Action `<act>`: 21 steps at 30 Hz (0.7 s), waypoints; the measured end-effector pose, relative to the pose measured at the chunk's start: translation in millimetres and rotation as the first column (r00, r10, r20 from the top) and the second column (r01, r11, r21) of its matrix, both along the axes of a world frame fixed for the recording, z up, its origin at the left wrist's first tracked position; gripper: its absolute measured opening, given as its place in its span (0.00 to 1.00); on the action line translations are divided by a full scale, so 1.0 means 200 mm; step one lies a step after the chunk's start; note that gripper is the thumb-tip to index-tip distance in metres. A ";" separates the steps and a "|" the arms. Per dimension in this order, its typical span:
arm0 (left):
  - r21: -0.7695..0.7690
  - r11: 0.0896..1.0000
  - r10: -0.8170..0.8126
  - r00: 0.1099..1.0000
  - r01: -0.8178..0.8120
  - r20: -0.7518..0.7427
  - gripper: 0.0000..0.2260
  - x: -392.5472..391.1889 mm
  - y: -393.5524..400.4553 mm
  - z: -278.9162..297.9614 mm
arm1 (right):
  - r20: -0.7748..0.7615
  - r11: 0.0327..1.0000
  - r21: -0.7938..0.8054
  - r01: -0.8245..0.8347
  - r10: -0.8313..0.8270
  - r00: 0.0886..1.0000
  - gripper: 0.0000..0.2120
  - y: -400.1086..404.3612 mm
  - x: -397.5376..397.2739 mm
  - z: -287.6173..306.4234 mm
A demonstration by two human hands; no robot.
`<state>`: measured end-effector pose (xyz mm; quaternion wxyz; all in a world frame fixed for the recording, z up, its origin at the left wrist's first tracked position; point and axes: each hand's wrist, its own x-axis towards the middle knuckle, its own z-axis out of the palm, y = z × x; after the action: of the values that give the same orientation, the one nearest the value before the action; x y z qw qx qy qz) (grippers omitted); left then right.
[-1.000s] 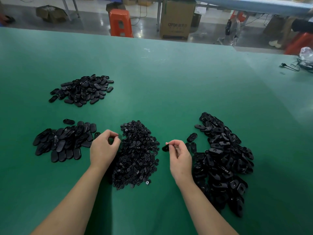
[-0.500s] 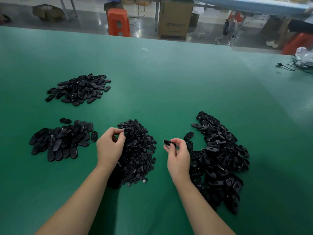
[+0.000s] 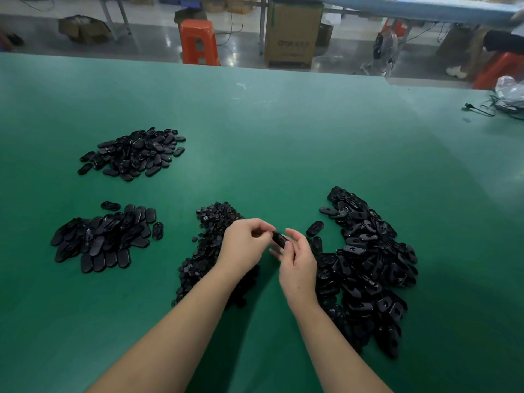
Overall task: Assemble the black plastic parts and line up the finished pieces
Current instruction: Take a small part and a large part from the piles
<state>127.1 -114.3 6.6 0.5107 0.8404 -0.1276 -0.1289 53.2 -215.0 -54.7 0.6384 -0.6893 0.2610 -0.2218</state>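
A factory assembly floor: a wide green worktable [image 3: 283, 137], cardboard cartons [image 3: 292, 35], plastic stools [image 3: 198, 42] on polished concrete.

Black plastic parts [image 3: 368, 268] lie on a plain green table [image 3: 283, 143]; behind, an orange stool [image 3: 199, 42].

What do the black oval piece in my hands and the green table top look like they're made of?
Black oval piece: likely molded plastic, semi-gloss; light glints on the matching pieces nearby. Green table top: looks like a smooth matte mat or coating, with soft sheen and faint scuffs; the exact material is unclear.
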 end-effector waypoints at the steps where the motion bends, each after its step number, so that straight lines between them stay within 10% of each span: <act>1: 0.004 1.000 -0.006 1.000 0.006 -0.019 0.07 -0.01 -0.01 -0.01 | -0.012 1.000 -0.031 -0.001 0.001 1.000 0.14 0.00 0.00 0.00; 21: 0.191 0.982 -0.005 1.000 0.001 0.019 0.03 0.00 -0.08 0.00 | -0.063 0.988 -0.147 -0.038 0.029 0.998 0.13 -0.01 -0.01 0.02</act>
<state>126.2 -130.4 7.0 0.4264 0.8864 -0.1209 -0.1334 50.8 -216.2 -50.6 0.5810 -0.7455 0.2513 -0.2086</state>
